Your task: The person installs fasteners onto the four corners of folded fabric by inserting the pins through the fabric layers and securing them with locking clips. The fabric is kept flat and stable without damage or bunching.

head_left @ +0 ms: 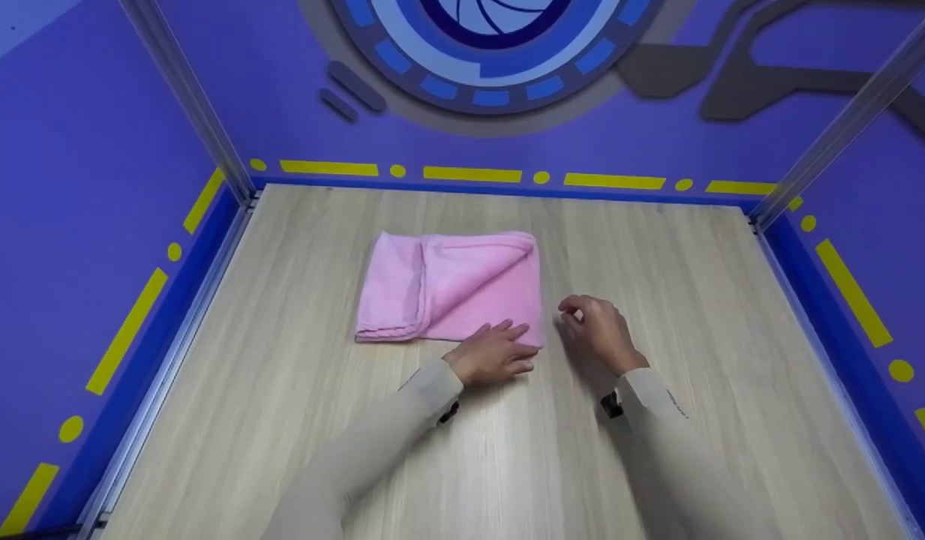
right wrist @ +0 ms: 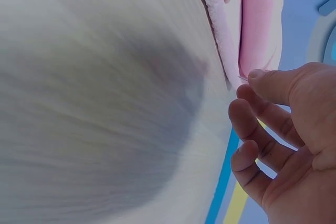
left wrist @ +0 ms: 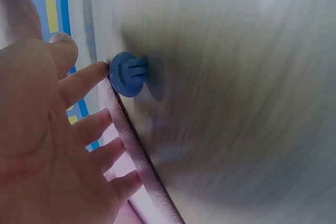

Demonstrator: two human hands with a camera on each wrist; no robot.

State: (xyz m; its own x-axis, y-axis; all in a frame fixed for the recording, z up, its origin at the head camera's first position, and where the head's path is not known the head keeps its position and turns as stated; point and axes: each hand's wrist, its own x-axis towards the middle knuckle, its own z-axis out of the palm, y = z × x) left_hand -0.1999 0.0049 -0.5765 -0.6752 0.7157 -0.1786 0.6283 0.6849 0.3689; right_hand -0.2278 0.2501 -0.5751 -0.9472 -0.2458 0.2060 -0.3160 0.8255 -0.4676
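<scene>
A folded pink towel [head_left: 481,289] lies on the wooden table, with a diagonal fold across its right part and a thicker folded band on the left. My left hand [head_left: 494,354] rests with fingers spread on its near right corner. In the left wrist view those fingertips [left wrist: 131,181] touch the towel's edge, and a blue round plastic piece [left wrist: 126,74] with a ribbed stub shows at the index fingertip; the head view does not show it. Just right of the towel is my right hand [head_left: 597,326], its fingers loosely curled and the thumb near the index finger, with no object visible in it.
The light wooden tabletop [head_left: 282,420] extends all around the towel. Purple panels [head_left: 462,154] with yellow markings enclose it at the back and both sides, and metal posts [head_left: 199,112] stand in the back corners.
</scene>
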